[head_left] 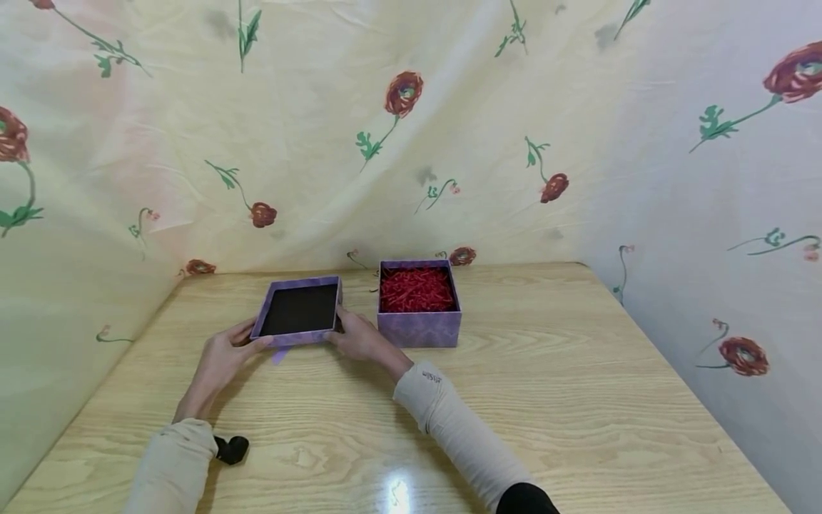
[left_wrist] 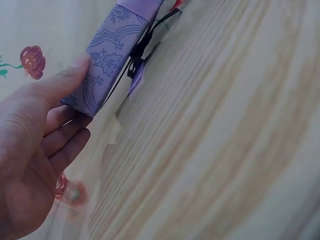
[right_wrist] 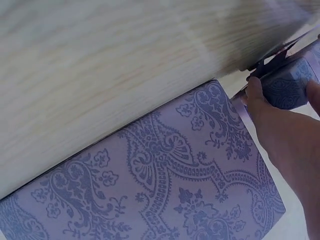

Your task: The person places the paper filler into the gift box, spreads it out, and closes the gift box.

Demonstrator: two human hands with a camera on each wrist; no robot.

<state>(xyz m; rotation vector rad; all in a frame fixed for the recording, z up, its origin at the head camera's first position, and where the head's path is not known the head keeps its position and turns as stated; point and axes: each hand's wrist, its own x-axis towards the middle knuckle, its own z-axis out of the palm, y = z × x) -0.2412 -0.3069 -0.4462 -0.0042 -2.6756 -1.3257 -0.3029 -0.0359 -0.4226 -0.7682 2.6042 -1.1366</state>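
A shallow purple box lid lies inside up, its black inner face showing in the head view. My left hand grips its near left corner, thumb along the patterned side and fingers beneath. At the near right corner, my right hand pinches the lid between thumb and fingers. A black cord bow and a bit of purple ribbon hang under the lid. Just right of my right hand stands the matching purple box, open at the top and filled with red shredded paper.
The wooden table reaches back to a flower-printed cloth, which also covers the sides. The box stands near the table's back edge. A black strap end sticks out beside my left sleeve.
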